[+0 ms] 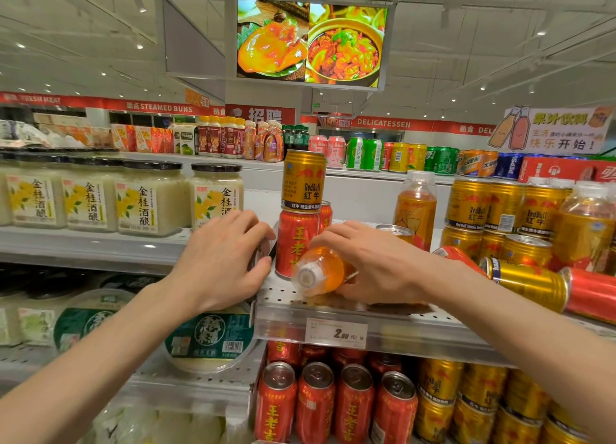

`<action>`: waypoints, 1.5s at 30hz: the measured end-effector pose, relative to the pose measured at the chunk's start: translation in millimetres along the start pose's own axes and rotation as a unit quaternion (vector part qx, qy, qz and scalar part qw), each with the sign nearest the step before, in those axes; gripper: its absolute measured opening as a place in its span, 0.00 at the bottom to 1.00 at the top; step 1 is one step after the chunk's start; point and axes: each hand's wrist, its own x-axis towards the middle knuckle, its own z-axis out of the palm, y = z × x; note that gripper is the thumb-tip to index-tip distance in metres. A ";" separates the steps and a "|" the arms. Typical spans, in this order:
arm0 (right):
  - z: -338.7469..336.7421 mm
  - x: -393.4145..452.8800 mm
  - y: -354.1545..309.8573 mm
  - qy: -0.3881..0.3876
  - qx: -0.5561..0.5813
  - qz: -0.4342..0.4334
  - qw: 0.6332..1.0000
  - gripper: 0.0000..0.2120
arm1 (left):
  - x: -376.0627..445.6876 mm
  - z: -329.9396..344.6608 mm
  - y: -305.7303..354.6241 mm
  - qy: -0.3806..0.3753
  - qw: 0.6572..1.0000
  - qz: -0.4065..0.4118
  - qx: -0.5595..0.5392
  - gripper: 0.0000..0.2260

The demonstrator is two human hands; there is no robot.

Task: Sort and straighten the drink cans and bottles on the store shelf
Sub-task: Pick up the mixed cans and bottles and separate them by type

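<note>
i see a bright, evenly lit store under small ceiling spotlights; the hanging screen glows oversaturated. wide-angle distortion bends the shelf edges and ceiling lines toward the corners. near forearms and bottom-left items look soft; shadows are faint.

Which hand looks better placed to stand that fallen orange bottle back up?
The right hand: its grip already curls round the orange bottle lying on its side on the shelf. The left hand is busy at the shelf divider.
</note>
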 end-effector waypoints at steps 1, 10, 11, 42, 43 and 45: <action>-2.1 -1.0 2.1 0.012 0.027 0.004 1.000 0.34 | 0.2 0.3 0.4 0.002 1.000 -0.001 0.001 0.17; -28.5 1.9 20.6 0.101 0.287 0.124 0.944 0.28 | 1.0 0.9 2.6 0.007 1.000 -0.008 -0.003 0.15; -30.2 3.1 20.2 0.106 0.308 0.140 0.935 0.27 | 1.0 1.3 2.7 0.007 1.000 -0.008 -0.004 0.15; -30.3 -72.9 32.7 -0.100 0.053 0.199 0.974 0.39 | 47.8 19.1 86.4 0.082 0.961 -0.108 -0.241 0.44; -27.1 -75.7 32.9 -0.094 0.056 0.197 0.974 0.38 | 47.5 22.0 88.0 0.082 0.959 -0.113 -0.245 0.44; -23.4 -79.9 33.7 -0.078 0.075 0.195 0.975 0.37 | 48.1 26.6 88.1 0.084 0.954 -0.119 -0.263 0.43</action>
